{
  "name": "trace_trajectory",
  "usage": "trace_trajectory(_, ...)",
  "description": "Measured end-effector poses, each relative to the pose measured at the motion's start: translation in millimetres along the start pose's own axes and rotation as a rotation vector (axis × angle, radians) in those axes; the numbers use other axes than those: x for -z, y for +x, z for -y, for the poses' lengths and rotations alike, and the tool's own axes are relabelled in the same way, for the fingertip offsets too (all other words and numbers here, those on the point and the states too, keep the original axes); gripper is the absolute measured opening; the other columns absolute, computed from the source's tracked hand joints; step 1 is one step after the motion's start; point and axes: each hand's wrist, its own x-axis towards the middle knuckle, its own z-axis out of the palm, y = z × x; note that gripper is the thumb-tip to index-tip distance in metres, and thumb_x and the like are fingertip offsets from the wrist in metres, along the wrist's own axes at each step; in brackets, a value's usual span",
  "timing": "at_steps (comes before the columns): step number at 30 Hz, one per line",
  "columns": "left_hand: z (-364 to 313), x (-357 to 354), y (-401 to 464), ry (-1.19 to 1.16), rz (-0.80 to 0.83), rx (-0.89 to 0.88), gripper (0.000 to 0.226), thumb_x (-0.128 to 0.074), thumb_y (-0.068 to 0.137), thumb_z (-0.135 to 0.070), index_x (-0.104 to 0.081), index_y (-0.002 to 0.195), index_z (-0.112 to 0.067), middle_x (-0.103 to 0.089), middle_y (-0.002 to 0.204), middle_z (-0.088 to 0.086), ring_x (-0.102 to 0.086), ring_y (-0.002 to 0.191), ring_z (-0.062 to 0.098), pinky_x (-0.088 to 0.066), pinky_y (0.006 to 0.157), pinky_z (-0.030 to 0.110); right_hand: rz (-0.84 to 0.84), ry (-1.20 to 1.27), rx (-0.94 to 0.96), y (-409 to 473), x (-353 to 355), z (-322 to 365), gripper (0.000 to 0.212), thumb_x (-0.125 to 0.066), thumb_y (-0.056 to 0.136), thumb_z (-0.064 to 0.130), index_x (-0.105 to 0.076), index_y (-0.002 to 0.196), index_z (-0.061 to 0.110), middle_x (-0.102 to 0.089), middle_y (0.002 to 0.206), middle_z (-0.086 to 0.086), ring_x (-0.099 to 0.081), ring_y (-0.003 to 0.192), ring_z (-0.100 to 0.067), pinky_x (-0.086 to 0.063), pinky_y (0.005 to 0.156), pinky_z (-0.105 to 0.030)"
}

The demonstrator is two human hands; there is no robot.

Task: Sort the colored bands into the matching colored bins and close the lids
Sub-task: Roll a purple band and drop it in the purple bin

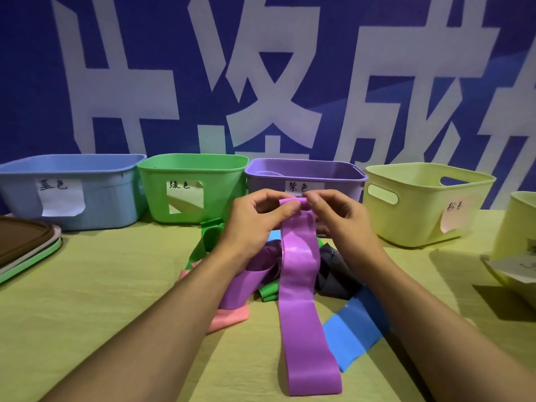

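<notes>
Both the left hand and right hand pinch the top end of a purple band, which hangs between them down to the surface, before the purple bin.

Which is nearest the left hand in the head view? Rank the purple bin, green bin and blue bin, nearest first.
From the left hand:
1. Purple bin, just behind it.
2. Green bin, behind and to its left.
3. Blue bin, far left.

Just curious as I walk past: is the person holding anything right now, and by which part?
Yes. Both the left hand and the right hand pinch the purple band at its top end; the rest hangs to the table.
</notes>
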Motion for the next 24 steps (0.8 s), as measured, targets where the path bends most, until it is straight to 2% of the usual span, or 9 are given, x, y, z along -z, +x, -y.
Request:
trace_trajectory(2, -1.1, -1.1, -0.5, -0.021, 0.012, -0.003, 0.016, -0.077, 0.086, -0.003, -0.076, 0.094, -0.017, -0.080, 0.095, 0.005, -0.075, 0.091, 0.015, -0.059, 0.081, 0.028, -0.018, -0.021, -0.030, 0.4, -1.8, 0.5, 0.025, -0.066, 0.094, 0.040, -0.079, 0.094, 0.018, -0.075, 0.090, -0.013, -0.069, 0.083, -0.023, -0.059, 0.072, -0.037)
trace_trajectory(5, -1.6, -1.5, -0.5, -0.018, 0.016, -0.014, 0.020, -0.077, 0.085, 0.002, -0.075, 0.095, -0.015, -0.080, 0.094, 0.004, -0.075, 0.091, 0.014, -0.060, 0.083, 0.027, -0.041, -0.065, -0.025, 0.4, -2.0, 1.2, 0.027, -0.067, 0.096, 0.036, -0.079, 0.091, 0.012, -0.069, 0.083, -0.023, -0.062, 0.072, -0.017, -0.056, 0.062, -0.029)
trace_trajectory(12, 0.0, -0.5, -0.3, -0.008, 0.002, -0.002, 0.023, -0.080, 0.082, 0.002, -0.076, 0.100, -0.012, -0.079, 0.099, 0.009, -0.075, 0.096, 0.019, -0.061, 0.090, 0.034, -0.028, -0.099, 0.004, 0.8, -1.0, -2.3, 0.018, -0.067, 0.097, 0.025, -0.077, 0.105, 0.014, -0.077, 0.090, -0.001, -0.072, 0.082, -0.011, -0.062, 0.070, -0.027)
trace_trajectory(15, 0.1, 0.2, 0.2, -0.021, 0.014, 0.011, 0.027, -0.080, 0.082, 0.002, -0.075, 0.103, -0.013, -0.079, 0.103, 0.009, -0.074, 0.099, 0.019, -0.060, 0.092, 0.036, -0.024, -0.095, 0.024, 0.7, 0.1, -4.0, 0.017, -0.067, 0.097, 0.023, -0.076, 0.106, 0.013, -0.077, 0.092, -0.001, -0.072, 0.085, -0.013, -0.061, 0.070, -0.026)
trace_trajectory(20, 3.0, -0.7, 0.2, -0.006, 0.042, 0.048, 0.032, -0.083, 0.080, -0.001, -0.073, 0.108, -0.014, -0.079, 0.105, 0.007, -0.074, 0.103, 0.021, -0.059, 0.095, 0.037, -0.040, -0.048, 0.043, 3.1, -1.1, -6.6, 0.014, -0.068, 0.097, 0.016, -0.074, 0.107, 0.008, -0.076, 0.096, -0.011, -0.070, 0.082, -0.015, -0.059, 0.067, -0.029)
trace_trajectory(24, 4.3, 0.7, 1.3, 0.036, 0.014, 0.056, 0.028, -0.084, 0.081, -0.004, -0.075, 0.104, -0.017, -0.080, 0.101, 0.005, -0.075, 0.101, 0.020, -0.059, 0.092, 0.034, -0.028, -0.060, 0.065, 3.4, 0.0, -7.6, 0.014, -0.068, 0.097, 0.015, -0.073, 0.109, 0.010, -0.077, 0.099, -0.008, -0.073, 0.088, -0.019, -0.060, 0.070, -0.030)
